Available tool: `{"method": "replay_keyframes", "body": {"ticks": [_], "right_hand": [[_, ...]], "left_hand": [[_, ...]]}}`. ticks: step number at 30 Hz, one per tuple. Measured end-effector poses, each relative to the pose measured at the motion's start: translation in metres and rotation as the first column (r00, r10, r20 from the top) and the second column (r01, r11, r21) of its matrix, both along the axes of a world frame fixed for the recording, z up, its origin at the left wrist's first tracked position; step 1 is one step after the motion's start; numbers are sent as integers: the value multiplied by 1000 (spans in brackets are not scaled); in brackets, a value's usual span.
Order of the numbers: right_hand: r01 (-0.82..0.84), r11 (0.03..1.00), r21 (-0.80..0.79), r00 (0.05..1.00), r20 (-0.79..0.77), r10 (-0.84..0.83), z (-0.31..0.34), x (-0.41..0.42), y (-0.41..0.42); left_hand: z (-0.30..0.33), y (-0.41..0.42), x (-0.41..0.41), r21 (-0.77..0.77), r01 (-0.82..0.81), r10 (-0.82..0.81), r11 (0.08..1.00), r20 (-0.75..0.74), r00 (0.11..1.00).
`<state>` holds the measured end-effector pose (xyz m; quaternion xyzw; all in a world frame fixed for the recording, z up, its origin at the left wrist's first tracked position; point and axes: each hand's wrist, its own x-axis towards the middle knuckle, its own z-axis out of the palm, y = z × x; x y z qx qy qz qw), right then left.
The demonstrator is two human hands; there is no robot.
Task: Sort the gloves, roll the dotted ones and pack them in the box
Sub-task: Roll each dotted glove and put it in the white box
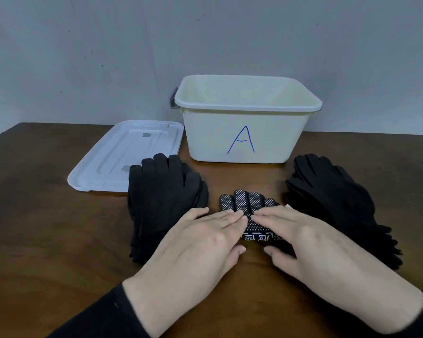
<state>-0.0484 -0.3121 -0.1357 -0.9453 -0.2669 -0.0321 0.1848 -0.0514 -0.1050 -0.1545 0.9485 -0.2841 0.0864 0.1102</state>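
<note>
Both hands, the left hand (200, 237) and right hand (300, 237), are pressing flat fingers on one dotted glove (250, 203) whose fingers are pointing toward the one box (244, 132).

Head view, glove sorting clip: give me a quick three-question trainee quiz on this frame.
1. True or false: the lid is on the box.
2. Which glove do both hands touch? A) plain pile on the left B) dotted glove C) plain pile on the right
3. What letter is written on the box?

Key: 1 false, it lies on the table beside the box. 2 B, the dotted glove under the left hand and right hand. 3 A.
</note>
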Motion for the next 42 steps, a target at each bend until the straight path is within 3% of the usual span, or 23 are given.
{"method": "replay_keyframes", "body": {"ticks": [12, 16, 20, 24, 27, 31, 39, 42], "right_hand": [[78, 995, 69, 995, 60, -82, -3, 3, 8], [67, 994, 85, 997, -50, -63, 13, -5, 2], [46, 994, 99, 979, -201, -25, 27, -12, -5], [120, 988, 98, 979, -179, -101, 20, -7, -1], [130, 989, 70, 990, -67, -125, 5, 4, 2], [143, 988, 53, 988, -73, -139, 1, 15, 8], [47, 991, -125, 904, -417, -95, 35, 45, 28], [-33, 976, -215, 880, -470, -74, 46, 55, 38]], "left_hand": [[8, 1, 2, -21, -123, 123, 992, 21, 992], [19, 5, -6, -51, -71, 69, 996, -36, 997], [27, 8, -14, -239, -75, 51, 968, -106, 993], [26, 6, -11, -280, -137, 117, 950, -84, 990], [17, 5, 0, -252, -215, 222, 943, -4, 975], [9, 5, 11, -130, -303, 311, 944, 47, 949], [6, 10, 13, -114, -269, 279, 956, 83, 957], [15, 18, 13, -213, -254, 283, 943, 114, 952]]}}
